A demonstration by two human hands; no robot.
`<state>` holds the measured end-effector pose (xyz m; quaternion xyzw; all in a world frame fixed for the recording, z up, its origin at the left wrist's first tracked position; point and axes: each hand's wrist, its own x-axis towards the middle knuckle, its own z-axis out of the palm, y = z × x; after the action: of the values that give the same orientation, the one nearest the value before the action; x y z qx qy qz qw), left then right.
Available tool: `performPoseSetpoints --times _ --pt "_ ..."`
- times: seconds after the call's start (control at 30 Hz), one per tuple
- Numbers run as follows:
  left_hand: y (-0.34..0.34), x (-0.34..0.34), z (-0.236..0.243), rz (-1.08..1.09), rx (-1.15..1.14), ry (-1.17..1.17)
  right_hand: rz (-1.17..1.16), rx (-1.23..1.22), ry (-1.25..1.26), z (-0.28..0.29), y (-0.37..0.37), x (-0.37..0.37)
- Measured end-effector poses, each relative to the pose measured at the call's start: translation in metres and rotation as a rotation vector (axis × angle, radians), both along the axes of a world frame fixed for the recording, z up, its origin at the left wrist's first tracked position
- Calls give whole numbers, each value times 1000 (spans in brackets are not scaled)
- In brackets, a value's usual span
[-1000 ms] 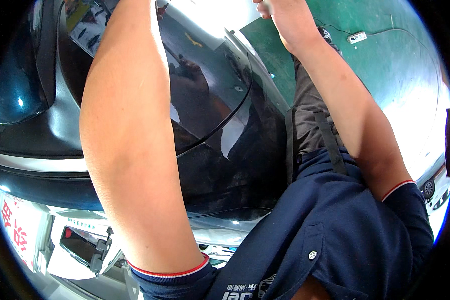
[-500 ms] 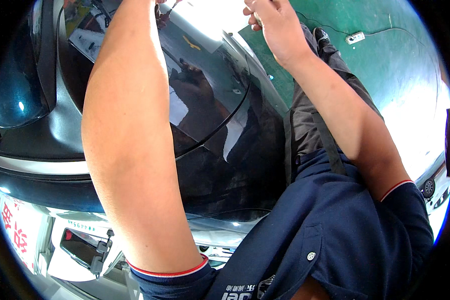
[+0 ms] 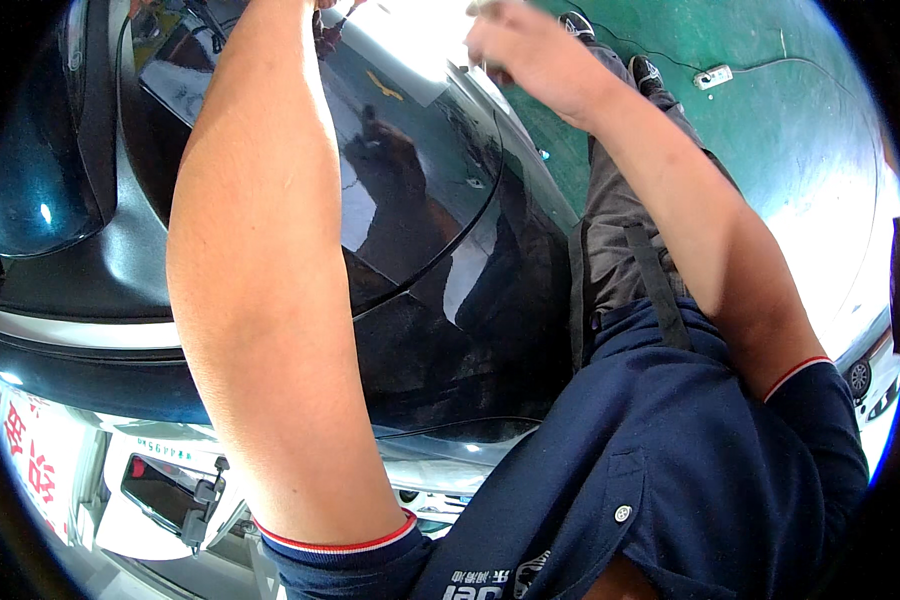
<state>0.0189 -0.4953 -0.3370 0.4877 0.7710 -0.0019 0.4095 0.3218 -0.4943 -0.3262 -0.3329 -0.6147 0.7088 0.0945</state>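
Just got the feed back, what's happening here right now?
A person in a navy polo leans over a dark, glossy car window. The left forearm reaches up across the glass; that hand is cut off by the top edge of the view. The right hand, blurred, is raised near the window's upper edge, and whether it grips anything cannot be told. A green floor lies beyond.

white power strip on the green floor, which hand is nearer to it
Right. The right hand is up by the car's edge, left of the power strip; the left hand is out of view past the top edge, farther left.
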Motion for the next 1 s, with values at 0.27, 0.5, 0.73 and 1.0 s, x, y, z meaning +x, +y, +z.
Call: performPoseSetpoints --times 0.27,0.5,0.73,1.0 --pt "-2 -6 -9 104 -6 -103 -597 -164 103 13 12 -9" --pt "3 10 12 10 -8 -18 -30 -151 -75 4 -2 2" --pt "3 -2 -6 -59 -63 5 -489 -167 181 -13 13 -6" --pt "0 1 -2 43 -17 -66 -342 -95 127 -20 11 -5"
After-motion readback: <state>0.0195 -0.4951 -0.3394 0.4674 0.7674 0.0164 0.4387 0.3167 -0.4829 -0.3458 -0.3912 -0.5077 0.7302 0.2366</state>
